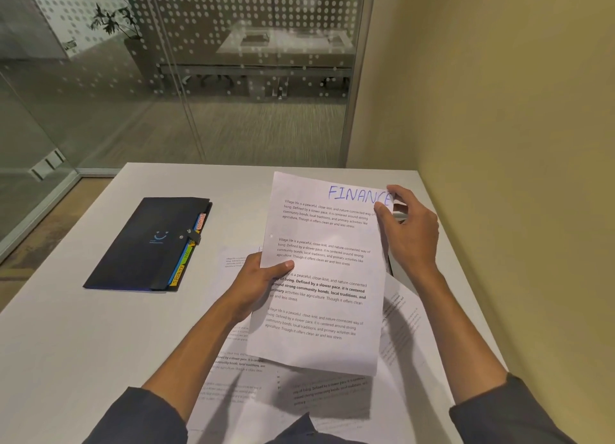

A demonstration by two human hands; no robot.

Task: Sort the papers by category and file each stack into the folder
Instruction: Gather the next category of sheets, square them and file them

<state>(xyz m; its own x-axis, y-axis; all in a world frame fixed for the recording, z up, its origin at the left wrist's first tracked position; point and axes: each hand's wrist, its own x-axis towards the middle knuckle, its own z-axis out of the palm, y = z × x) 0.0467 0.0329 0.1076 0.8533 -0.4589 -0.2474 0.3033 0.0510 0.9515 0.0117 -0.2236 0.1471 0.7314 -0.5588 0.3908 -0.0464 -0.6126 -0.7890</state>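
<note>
I am holding a white printed sheet headed FINANCE in blue ink (319, 270) above the loose white papers (239, 373) — my left hand (258, 282) is pinching its left edge, my right hand (407, 225) its top right corner. The closed black tabbed folder (143, 244) is lying on the white table (83, 337), well left of both hands.

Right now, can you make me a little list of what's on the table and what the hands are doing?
held sheet: FINANCE paper, lifted above the table, handwritten heading in blue
left hand: grips the paper's left edge, thumb on top
right hand: pinches the top right corner by the heading
folder: dark, lying closed to the left, colored tabs along its right edge, one reads SPORTS
loose papers: printed sheets spread under the held one
table: white, beside a yellow wall
filing: not yet started
</note>
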